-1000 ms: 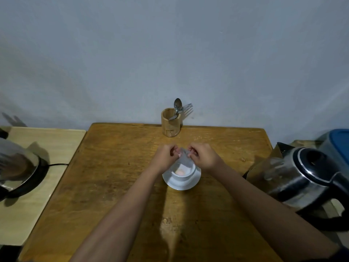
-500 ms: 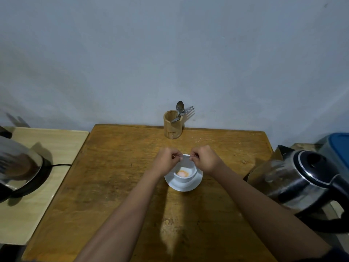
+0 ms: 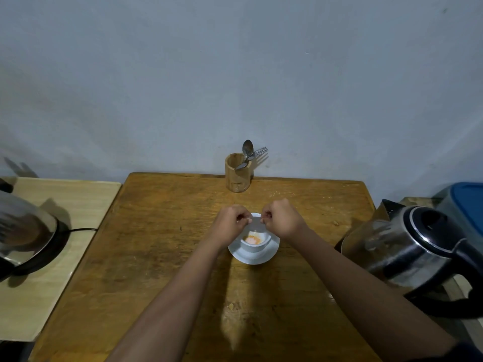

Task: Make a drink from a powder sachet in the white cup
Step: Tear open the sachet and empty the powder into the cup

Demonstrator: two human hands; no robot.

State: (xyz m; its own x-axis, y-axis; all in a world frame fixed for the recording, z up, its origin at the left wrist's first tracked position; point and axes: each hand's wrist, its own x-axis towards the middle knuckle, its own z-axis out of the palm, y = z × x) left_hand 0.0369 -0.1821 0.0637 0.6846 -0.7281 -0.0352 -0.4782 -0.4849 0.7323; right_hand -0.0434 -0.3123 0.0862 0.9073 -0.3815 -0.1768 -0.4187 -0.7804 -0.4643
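Observation:
The white cup (image 3: 254,246) stands on a white saucer (image 3: 269,253) in the middle of the wooden table (image 3: 162,244). Orange powder (image 3: 251,239) lies in the cup's bottom. Just above the cup's far rim, my left hand (image 3: 230,223) and my right hand (image 3: 282,218) each pinch one side of a thin pale sachet (image 3: 256,222), stretched between them and hard to make out. Both fists are closed around its edges.
A wooden holder (image 3: 237,173) with a spoon and fork stands at the table's far edge. A steel electric kettle (image 3: 407,253) sits at the right, a blue-lidded box (image 3: 467,202) behind it. Another kettle (image 3: 23,231) rests on the left side table.
The sachet hung down into the cup a second ago; now it is held flatter and higher at the far rim. More orange powder shows in the cup.

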